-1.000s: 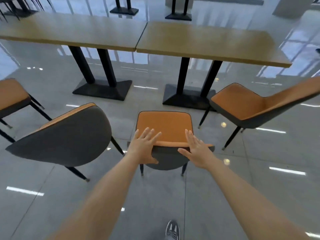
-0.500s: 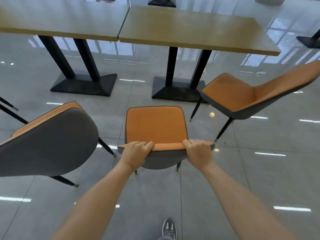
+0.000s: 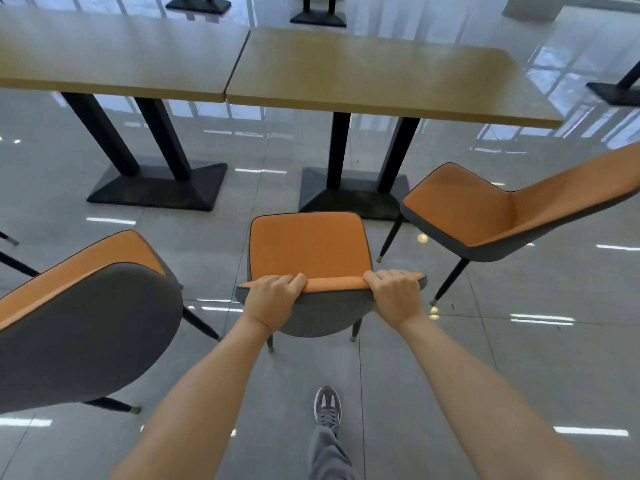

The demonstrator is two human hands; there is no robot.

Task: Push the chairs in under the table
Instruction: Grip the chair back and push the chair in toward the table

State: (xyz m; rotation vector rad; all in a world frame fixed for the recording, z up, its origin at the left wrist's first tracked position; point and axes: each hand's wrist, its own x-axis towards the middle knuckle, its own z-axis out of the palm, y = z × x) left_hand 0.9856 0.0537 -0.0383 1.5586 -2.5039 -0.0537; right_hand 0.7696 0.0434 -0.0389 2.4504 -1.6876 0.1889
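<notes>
The middle chair stands in front of me, my left hand and right hand on top of its back. Beyond it is the tabletop. Another chair stands to my left, a third to my right, my shoe behind.

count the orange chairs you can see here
3: the middle chair, gripped by the left hand and right hand; one at left; one at right. Legs at far left suggest another, mostly hidden.
</notes>
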